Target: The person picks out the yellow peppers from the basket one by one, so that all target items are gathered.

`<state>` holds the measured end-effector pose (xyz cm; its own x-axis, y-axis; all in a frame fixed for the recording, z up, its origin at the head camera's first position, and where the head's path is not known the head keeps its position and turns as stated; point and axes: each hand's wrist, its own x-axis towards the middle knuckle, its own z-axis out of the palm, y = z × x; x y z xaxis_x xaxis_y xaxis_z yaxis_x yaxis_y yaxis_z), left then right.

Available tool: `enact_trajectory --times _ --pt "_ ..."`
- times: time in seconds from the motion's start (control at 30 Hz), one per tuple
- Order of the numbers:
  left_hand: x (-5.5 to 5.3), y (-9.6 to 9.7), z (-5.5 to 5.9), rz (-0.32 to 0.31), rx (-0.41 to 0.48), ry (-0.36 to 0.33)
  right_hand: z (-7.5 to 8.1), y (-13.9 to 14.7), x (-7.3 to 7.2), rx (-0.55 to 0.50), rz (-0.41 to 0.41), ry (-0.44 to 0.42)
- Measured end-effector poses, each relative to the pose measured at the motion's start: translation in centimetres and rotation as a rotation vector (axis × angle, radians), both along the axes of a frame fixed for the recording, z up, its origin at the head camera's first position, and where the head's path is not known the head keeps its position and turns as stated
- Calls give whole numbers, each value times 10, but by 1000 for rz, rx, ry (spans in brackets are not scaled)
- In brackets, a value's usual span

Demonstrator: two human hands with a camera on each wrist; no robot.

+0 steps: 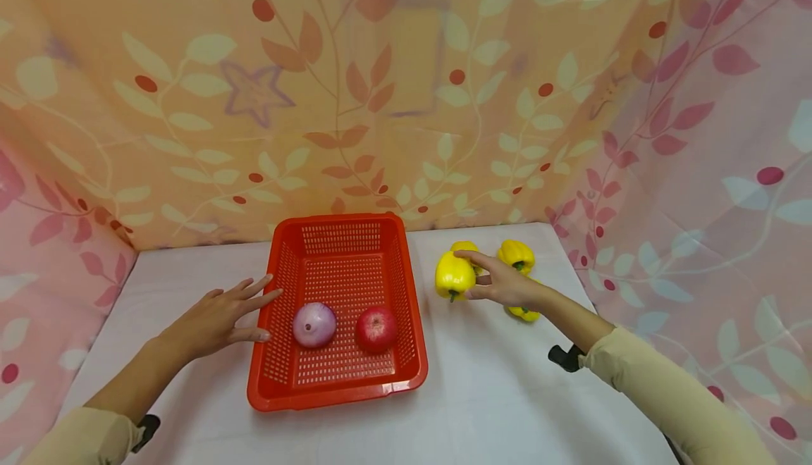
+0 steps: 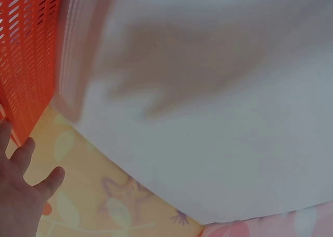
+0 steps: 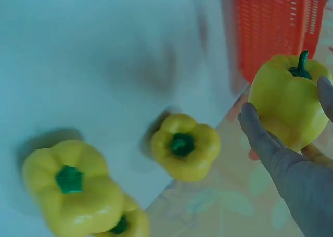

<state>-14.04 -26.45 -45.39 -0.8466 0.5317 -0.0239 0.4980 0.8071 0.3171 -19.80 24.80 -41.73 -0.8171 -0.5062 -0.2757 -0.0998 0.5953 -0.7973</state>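
Note:
My right hand (image 1: 504,283) grips a yellow bell pepper (image 1: 454,275) by its sides, lifted over the table to the right of the red basket (image 1: 415,338). In the right wrist view the held pepper's green stem points up, with thumb and fingers around its body. My left hand (image 1: 218,320) is at the basket's left side, fingers spread and holding nothing, the fingertips overlapping the rim in the head view. Inside the basket lie a purple onion (image 1: 314,325) on the left and a red round fruit (image 1: 376,329) on the right.
Behind my right hand are more yellow peppers: one at the back (image 1: 516,256), another (image 1: 525,312) partly hidden by the wrist, and a third (image 3: 186,147) by the table's far edge. White cloth covers the table (image 1: 482,401). Patterned curtains (image 1: 380,98) enclose the back and sides.

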Motion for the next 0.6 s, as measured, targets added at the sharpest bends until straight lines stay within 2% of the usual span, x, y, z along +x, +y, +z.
enact_trajectory --times 0.23,0.47,0.6 --pt "0 0 0 12 -16 -24 -26 21 4 -77 -64 -115" --pt "0 -1 0 8 -19 -11 -54 31 8 -37 -63 -106" --pt "0 0 1 6 -27 -8 -64 36 10 -20 -73 -119"
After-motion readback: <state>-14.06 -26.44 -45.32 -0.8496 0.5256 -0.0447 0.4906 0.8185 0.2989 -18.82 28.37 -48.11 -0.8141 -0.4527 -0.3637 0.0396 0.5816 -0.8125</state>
